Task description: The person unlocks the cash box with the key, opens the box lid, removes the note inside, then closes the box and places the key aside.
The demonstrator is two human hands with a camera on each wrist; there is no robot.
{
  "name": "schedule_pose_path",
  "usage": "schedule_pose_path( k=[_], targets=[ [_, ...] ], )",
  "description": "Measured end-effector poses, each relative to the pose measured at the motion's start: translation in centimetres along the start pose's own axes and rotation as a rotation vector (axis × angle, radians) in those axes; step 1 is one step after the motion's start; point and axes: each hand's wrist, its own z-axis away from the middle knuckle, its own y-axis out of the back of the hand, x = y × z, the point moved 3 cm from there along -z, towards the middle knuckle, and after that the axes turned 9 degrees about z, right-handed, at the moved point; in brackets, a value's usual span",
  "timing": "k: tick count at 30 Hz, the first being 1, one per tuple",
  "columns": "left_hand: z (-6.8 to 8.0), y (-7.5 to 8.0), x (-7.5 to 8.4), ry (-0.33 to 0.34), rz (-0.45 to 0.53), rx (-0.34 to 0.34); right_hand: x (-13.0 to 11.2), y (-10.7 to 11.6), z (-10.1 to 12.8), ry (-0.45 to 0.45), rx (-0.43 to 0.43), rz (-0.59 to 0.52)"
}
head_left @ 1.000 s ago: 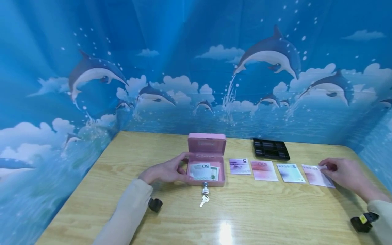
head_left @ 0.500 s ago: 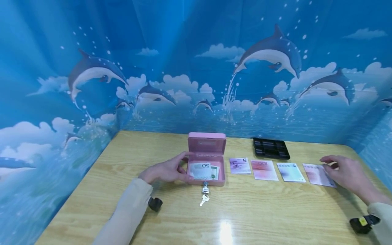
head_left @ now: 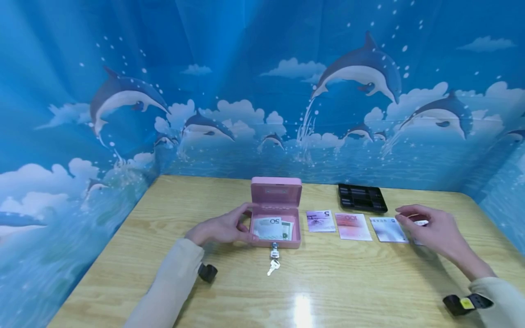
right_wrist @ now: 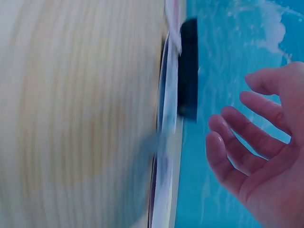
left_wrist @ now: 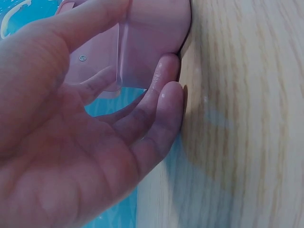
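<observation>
An open pink cash box (head_left: 275, 195) stands mid-table with a 50 note and other banknotes (head_left: 272, 228) inside and a key (head_left: 274, 263) hanging from its lock. My left hand (head_left: 245, 224) grips the box's left wall, thumb behind and fingers in front; the left wrist view shows the fingers (left_wrist: 161, 95) against the pink box (left_wrist: 152, 33). To the right lie a row of banknotes (head_left: 352, 226). My right hand (head_left: 424, 226) hovers over the far end of the row with fingers (right_wrist: 237, 142) loosely spread and holding nothing; it hides most of the last note.
A black coin tray (head_left: 362, 198) sits behind the notes near the back wall. The wooden table (head_left: 287, 296) is walled on three sides by a blue dolphin backdrop (head_left: 246, 91). Black wrist cameras (head_left: 207, 272) hang under both sleeves.
My right hand has let go of the rightmost note and slid left, now covering it beside the third note. The left hand and the box have not moved.
</observation>
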Motion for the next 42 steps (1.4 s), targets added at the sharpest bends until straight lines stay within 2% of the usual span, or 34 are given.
schedule_pose_path(
  k=[7, 17, 26, 30, 37, 42],
  targets=[
    [-0.1, 0.1, 0.0, 0.004, -0.011, 0.005, -2.9, -0.8, 0.2, -0.001, -0.036, -0.083],
    [0.0, 0.1, 0.1, 0.001, -0.002, -0.001, -5.2, -1.5, 0.5, 0.031, -0.041, -0.172],
    [0.0, 0.2, -0.1, 0.001, -0.014, -0.003, -7.7, -2.2, 0.7, 0.036, -0.121, -0.281],
    [0.0, 0.2, -0.1, -0.003, -0.006, -0.003, -9.0, -2.7, 0.8, 0.062, -0.136, -0.329],
    [-0.2, 0.1, -0.2, 0.0, 0.005, -0.005, -11.2, -4.0, 0.7, 0.159, -0.152, -0.417],
    [-0.1, 0.1, -0.2, -0.007, 0.013, -0.006, -12.6, -4.8, 0.6, 0.147, -0.212, -0.449]
  ],
)
